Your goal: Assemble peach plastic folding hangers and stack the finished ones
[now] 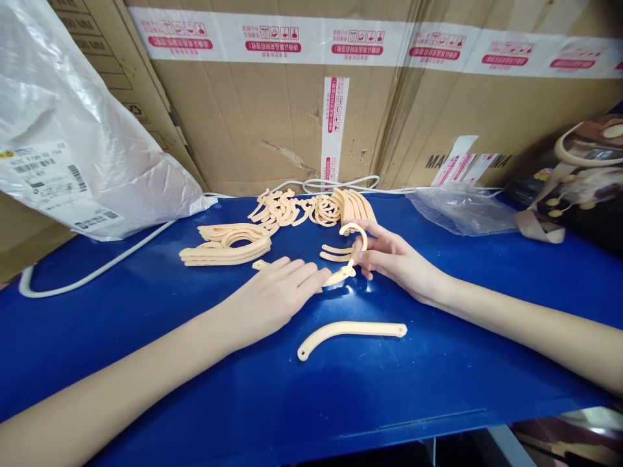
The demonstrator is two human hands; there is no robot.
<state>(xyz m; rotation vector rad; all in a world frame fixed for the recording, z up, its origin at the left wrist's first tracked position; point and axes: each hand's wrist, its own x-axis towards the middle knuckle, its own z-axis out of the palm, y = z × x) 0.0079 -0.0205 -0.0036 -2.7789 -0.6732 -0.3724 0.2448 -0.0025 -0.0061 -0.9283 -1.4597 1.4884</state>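
Observation:
My left hand (287,288) is closed over a cream plastic hanger arm (339,276), whose far left tip pokes out past the knuckles. Between the thumb and fingers of my right hand (387,254) is a cream hanger hook (364,237), its curve facing up and left. The hook's lower end meets the right end of the hanger arm; whether the two are joined I cannot tell. Nearer to me, a loose curved hanger arm (350,331) with a hole at each end lies flat on the blue table (224,402).
Stacked hanger arms (226,253) lie to the left, with a pile of hooks (287,211) and more upright arms (357,206) behind. Cardboard boxes (272,117) wall off the back. A white plastic parcel (97,143), a white cable (97,280) and a clear bag (462,211) flank the table.

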